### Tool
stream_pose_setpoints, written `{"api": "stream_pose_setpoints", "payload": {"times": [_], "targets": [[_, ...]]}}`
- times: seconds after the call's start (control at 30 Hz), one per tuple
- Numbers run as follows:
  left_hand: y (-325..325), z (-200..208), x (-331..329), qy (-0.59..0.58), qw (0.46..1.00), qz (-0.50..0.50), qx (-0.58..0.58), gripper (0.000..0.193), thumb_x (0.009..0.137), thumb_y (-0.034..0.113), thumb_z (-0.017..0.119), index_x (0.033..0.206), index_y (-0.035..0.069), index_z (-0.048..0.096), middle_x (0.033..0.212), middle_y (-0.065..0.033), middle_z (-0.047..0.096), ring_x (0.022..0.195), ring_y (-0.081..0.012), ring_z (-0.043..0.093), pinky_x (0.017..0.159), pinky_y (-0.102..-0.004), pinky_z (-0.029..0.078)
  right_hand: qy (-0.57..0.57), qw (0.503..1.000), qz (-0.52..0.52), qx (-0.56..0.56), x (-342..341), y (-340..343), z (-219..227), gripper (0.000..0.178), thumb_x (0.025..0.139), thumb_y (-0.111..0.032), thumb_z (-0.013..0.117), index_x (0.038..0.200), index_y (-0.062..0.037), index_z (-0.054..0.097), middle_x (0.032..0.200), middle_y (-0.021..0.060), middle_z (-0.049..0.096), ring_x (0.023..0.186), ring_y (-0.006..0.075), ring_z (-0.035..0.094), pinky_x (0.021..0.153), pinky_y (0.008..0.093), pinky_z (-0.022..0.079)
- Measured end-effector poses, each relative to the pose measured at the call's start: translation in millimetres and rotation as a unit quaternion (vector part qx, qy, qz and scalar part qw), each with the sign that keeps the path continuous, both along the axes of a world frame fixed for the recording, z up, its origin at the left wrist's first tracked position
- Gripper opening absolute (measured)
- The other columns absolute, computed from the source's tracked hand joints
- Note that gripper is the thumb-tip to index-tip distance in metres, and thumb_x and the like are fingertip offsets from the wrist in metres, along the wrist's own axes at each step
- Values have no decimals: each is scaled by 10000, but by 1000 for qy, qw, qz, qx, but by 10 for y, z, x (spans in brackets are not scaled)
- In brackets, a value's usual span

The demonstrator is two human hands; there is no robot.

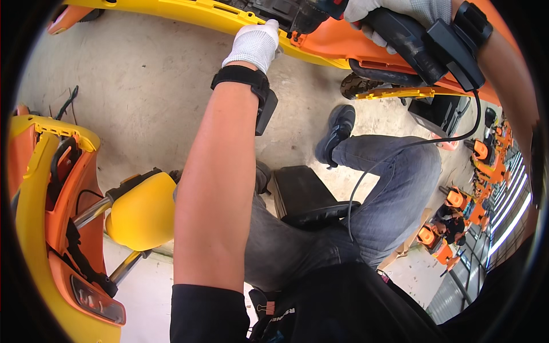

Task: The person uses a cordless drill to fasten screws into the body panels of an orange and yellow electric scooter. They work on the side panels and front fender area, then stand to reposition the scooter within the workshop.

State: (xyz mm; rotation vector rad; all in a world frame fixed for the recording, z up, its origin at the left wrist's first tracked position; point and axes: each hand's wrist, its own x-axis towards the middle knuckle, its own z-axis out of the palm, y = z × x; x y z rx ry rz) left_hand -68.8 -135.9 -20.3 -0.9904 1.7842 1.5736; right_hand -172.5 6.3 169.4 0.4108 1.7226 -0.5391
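Note:
My left hand (254,46), in a white knit glove, is closed at the edge of a long yellow trim panel (200,20) at the top of the view. Its fingertips are partly hidden. To its right, my gloved right hand (394,17) grips the handle of a black power driver (397,37) with red parts. The driver's front end points left toward black parts (269,8) between the yellow panel and an orange body panel (337,40). Its tip is not clearly visible. Both wrists wear black straps with dark boxes.
At the left stands a yellow and orange scooter (34,188) with a yellow front fender (143,211) and fork tubes. A black cable (412,143) runs from my right wrist to my waist. A black box (303,191) lies by my legs. Orange scooters (457,200) stand far right.

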Motion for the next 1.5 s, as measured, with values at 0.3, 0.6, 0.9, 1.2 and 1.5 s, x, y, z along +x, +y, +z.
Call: {"api": "stream_pose_setpoints", "payload": {"times": [0.3,0.6,0.9,1.2,1.5], "targets": [[-36,-76,-2,17,997,62,50,368,987,378,599,1150,48,587,858,-148,688,504,-76,461,457,-228,432,61,997,8,36,141,-131,125,217,870,-202,717,1034,-76,651,752,107,664,608,196,646,536,318,547],[40,-119,-42,1,995,82,48,388,987,355,617,1206,40,561,899,-173,697,604,-105,577,535,-204,487,46,999,8,21,167,-102,141,211,870,-209,713,1020,-71,657,744,97,664,595,180,636,522,307,533],[83,-144,-27,17,993,111,47,368,986,359,615,1171,44,571,903,-177,701,504,-78,484,479,-204,455,88,996,23,7,221,-61,73,225,867,-184,705,1049,-59,663,726,69,651,580,158,615,508,293,508],[-21,-28,-5,9,997,64,42,378,987,378,606,1144,36,576,860,-156,695,433,-48,383,413,-199,405,71,997,20,16,281,-173,226,191,881,-220,691,994,-66,671,719,63,651,585,149,610,510,290,490],[35,2,-31,-7,997,56,47,366,1000,363,585,1101,12,569,847,-161,679,409,-65,375,366,-223,365,60,998,2,29,258,-85,153,176,882,-216,684,944,-53,665,722,66,657,582,151,615,523,287,495]]}}
